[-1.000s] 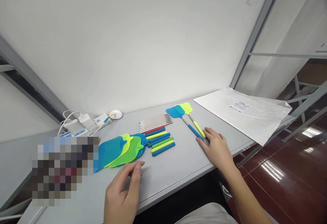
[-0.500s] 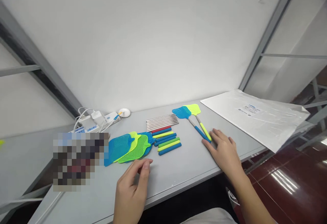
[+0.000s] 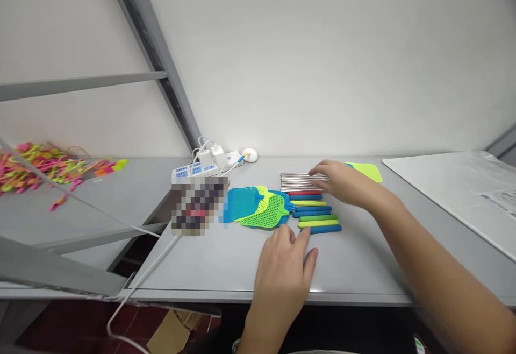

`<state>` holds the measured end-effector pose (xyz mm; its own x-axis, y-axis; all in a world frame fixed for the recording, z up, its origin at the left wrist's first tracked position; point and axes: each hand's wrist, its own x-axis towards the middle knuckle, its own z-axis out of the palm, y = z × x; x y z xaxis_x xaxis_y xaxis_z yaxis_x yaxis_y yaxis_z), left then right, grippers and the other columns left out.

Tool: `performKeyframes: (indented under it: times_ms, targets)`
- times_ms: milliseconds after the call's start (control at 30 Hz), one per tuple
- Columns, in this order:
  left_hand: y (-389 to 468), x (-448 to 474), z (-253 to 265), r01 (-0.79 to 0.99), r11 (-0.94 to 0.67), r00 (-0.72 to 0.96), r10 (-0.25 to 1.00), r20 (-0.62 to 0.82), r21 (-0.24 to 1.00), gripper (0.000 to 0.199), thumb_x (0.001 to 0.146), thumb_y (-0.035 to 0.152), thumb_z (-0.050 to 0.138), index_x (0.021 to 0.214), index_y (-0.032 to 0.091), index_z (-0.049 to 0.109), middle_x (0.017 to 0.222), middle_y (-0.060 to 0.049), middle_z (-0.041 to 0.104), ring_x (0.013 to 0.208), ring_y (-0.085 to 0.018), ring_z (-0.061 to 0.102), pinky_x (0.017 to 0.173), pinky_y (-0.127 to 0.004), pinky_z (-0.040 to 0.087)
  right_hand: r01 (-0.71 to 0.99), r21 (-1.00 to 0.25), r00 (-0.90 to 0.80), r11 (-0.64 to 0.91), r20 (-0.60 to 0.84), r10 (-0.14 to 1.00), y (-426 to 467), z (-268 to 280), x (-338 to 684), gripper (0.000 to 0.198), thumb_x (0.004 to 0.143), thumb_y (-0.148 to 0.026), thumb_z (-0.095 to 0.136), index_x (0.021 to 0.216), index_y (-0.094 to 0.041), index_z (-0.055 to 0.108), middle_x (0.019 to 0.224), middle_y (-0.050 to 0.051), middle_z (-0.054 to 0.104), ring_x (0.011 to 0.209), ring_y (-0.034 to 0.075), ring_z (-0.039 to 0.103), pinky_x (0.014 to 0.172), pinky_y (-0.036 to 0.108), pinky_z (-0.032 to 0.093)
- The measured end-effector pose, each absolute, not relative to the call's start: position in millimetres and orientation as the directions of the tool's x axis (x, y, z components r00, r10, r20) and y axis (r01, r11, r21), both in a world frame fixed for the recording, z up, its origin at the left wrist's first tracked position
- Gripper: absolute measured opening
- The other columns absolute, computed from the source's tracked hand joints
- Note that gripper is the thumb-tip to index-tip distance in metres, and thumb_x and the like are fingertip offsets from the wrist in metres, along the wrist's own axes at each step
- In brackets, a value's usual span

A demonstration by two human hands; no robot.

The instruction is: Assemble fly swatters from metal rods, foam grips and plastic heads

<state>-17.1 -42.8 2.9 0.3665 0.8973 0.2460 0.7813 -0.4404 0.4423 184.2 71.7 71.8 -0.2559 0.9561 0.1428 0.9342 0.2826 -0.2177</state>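
Note:
My right hand [image 3: 341, 182] reaches over the row of thin metal rods [image 3: 296, 182], its fingers and thumb apart at their right end. Whether it touches a rod I cannot tell. Close to the lowest blue handle [image 3: 328, 229] is my left hand [image 3: 284, 265], its index fingertip at that handle's left end and its thumb spread. Several coloured grip handles, among them a red handle [image 3: 306, 193] and a yellow one [image 3: 309, 203], lie side by side below the rods. Left of them, perforated swatter heads overlap: a blue head [image 3: 242, 204] and a green head [image 3: 264, 213] among them.
Behind my right arm shows a yellow swatter head [image 3: 368, 171]; its handle is hidden. A white package [image 3: 451, 192] lies at right. A power strip [image 3: 193, 170] with plugs and a white round device [image 3: 250, 155] stand back left. Colourful pieces [image 3: 36, 165] pile on the neighbouring table.
The view has turned left. My right hand has left the spot beside the two assembled swatters and gone to the metal rods. My left hand has moved right, to the lowest blue handle.

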Motion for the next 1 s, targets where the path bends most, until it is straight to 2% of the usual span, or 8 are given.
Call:
performKeyframes:
  times_ms: [200, 467, 533, 600, 667, 767, 900, 1000]
  targets:
    - [-46, -23, 0, 0.719, -0.430, 0.342, 0.903, 0.262, 0.545, 0.028, 0.095, 0.033, 0.053, 0.120, 0.025, 0.063, 0.099, -0.008, 0.053, 0.090, -0.025, 0.056, 0.076, -0.039, 0.048, 0.936, -0.121, -0.325, 0.330, 0.061, 0.944, 154, 53, 172, 0.028, 0.093, -0.026, 0.050, 0.104, -0.019, 0.074, 0.112, 0.012, 0.070, 0.100, 0.028, 0.065, 0.082, 0.037, 0.047]
    - [-42, -20, -5, 0.745, -0.410, 0.321, 0.912, 0.256, 0.526, 0.023, 0.092, 0.025, 0.058, 0.115, 0.024, 0.062, 0.096, -0.007, 0.053, 0.091, -0.025, 0.054, 0.074, -0.038, 0.049, 0.898, -0.069, -0.439, 0.435, -0.059, 0.896, 187, 45, 167, 0.021, 0.092, -0.026, 0.056, 0.101, -0.022, 0.075, 0.112, 0.009, 0.070, 0.102, 0.025, 0.064, 0.086, 0.035, 0.049]
    - [-43, -21, -4, 0.737, -0.409, 0.317, 0.912, 0.259, 0.538, 0.019, 0.092, 0.026, 0.058, 0.110, 0.024, 0.062, 0.096, -0.006, 0.053, 0.090, -0.024, 0.054, 0.075, -0.038, 0.049, 0.889, -0.057, -0.457, 0.454, -0.110, 0.882, 191, 44, 165, 0.019, 0.093, -0.030, 0.059, 0.105, -0.021, 0.071, 0.114, 0.009, 0.067, 0.101, 0.022, 0.064, 0.088, 0.036, 0.051]
    - [-44, -21, -4, 0.728, -0.409, 0.317, 0.912, 0.259, 0.550, 0.016, 0.092, 0.026, 0.059, 0.107, 0.024, 0.062, 0.097, -0.006, 0.053, 0.091, -0.024, 0.054, 0.076, -0.038, 0.049, 0.888, -0.034, -0.459, 0.459, -0.138, 0.877, 192, 44, 164, 0.026, 0.095, -0.034, 0.059, 0.116, -0.020, 0.064, 0.121, 0.009, 0.063, 0.102, 0.021, 0.063, 0.088, 0.040, 0.053]
    - [-44, -22, -3, 0.727, -0.405, 0.312, 0.914, 0.259, 0.555, 0.020, 0.091, 0.025, 0.059, 0.111, 0.024, 0.060, 0.098, -0.006, 0.053, 0.092, -0.024, 0.055, 0.076, -0.037, 0.050, 0.889, -0.004, -0.454, 0.458, -0.140, 0.880, 191, 44, 162, 0.033, 0.095, -0.037, 0.058, 0.123, -0.020, 0.059, 0.126, 0.009, 0.059, 0.104, 0.021, 0.062, 0.088, 0.043, 0.054]
    - [-43, -21, -3, 0.745, -0.401, 0.304, 0.915, 0.265, 0.533, 0.030, 0.091, 0.024, 0.060, 0.120, 0.024, 0.056, 0.099, -0.006, 0.053, 0.092, -0.025, 0.055, 0.074, -0.037, 0.050, 0.897, 0.039, -0.436, 0.440, -0.086, 0.896, 183, 50, 160, 0.028, 0.096, -0.035, 0.057, 0.117, -0.017, 0.061, 0.116, 0.009, 0.064, 0.097, 0.021, 0.064, 0.083, 0.040, 0.054]
    - [-41, -20, -4, 0.755, -0.416, 0.317, 0.908, 0.272, 0.508, 0.025, 0.090, 0.022, 0.060, 0.115, 0.023, 0.057, 0.098, -0.006, 0.051, 0.091, -0.025, 0.055, 0.074, -0.037, 0.049, 0.923, 0.069, -0.384, 0.379, 0.099, 0.918, 162, 73, 161, 0.024, 0.097, -0.025, 0.046, 0.114, -0.012, 0.058, 0.087, 0.011, 0.069, 0.078, 0.023, 0.064, 0.065, 0.033, 0.045]
    - [-41, -21, -3, 0.741, -0.425, 0.331, 0.905, 0.268, 0.520, 0.016, 0.091, 0.022, 0.059, 0.107, 0.023, 0.059, 0.098, -0.006, 0.050, 0.091, -0.024, 0.054, 0.073, -0.037, 0.049, 0.929, 0.077, -0.369, 0.362, 0.250, 0.895, 134, 94, 166, 0.028, 0.099, -0.024, 0.038, 0.122, -0.014, 0.050, 0.100, 0.013, 0.068, 0.078, 0.022, 0.061, 0.064, 0.031, 0.040]
